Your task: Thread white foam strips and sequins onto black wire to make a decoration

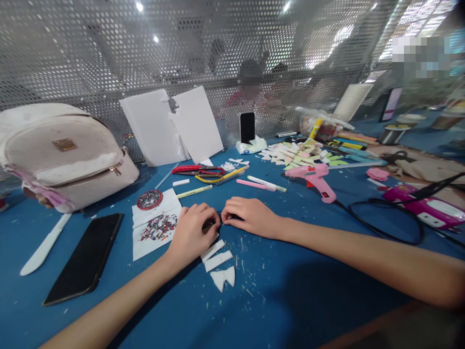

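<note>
My left hand (196, 228) and my right hand (250, 216) meet over the blue table, fingertips curled and pinched close together. What they hold is too small or too hidden to make out. Just below my left hand lie white strips (218, 261) and a white piece with a notched edge (223, 278). Beside that hand, a white paper sheet (142, 252) bears a scatter of tiny colourful bits (159, 228) and a red-rimmed round dish (149, 199) full of similar bits. Several pens, among them a pink pen (256, 185), lie beyond my right hand.
At left stand a pale backpack (72, 150), a dark phone (85, 259) and a white plastic knife (45, 247). Red-handled scissors (187, 169) and a heap of pale strips (294, 152) lie farther back. A pink glue gun (314, 178) trails its black cable (366, 230) at right.
</note>
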### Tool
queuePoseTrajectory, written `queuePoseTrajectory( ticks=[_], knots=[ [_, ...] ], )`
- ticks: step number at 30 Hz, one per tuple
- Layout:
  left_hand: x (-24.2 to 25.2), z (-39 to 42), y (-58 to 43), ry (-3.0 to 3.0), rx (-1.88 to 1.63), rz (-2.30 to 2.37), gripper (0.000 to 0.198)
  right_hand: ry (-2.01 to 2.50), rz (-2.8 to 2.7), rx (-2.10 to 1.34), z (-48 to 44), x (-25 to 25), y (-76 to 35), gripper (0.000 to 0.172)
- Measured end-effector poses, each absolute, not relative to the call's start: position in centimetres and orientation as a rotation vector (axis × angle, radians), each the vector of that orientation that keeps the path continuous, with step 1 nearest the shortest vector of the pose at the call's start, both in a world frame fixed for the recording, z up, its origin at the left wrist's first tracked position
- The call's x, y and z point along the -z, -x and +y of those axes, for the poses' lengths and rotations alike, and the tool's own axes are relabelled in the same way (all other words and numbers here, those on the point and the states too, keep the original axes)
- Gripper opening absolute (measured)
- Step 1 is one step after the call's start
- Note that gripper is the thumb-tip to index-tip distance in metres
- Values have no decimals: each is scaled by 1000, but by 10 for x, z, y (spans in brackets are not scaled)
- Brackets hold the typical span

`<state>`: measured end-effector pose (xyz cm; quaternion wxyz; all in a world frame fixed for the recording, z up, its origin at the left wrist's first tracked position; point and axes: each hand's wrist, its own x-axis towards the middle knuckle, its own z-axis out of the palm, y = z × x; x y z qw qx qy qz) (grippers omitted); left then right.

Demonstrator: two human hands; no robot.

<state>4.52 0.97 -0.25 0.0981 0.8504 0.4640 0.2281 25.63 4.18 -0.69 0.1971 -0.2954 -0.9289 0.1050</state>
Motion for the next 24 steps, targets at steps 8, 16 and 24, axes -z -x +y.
queuePoseTrajectory(
  ticks=[8,16,24],
  knots=[
    [2,10,-46,-2495,-654,1392,11,834,-2611,-288,42,7,-255,8],
    [3,11,-46,-2501,-672,1383,11,824,-2605,-300,42,7,-256,9],
    [3,7,-45,-2468,-734,1385,11,803,-2578,-295,41,6,-256,11]
  ],
)
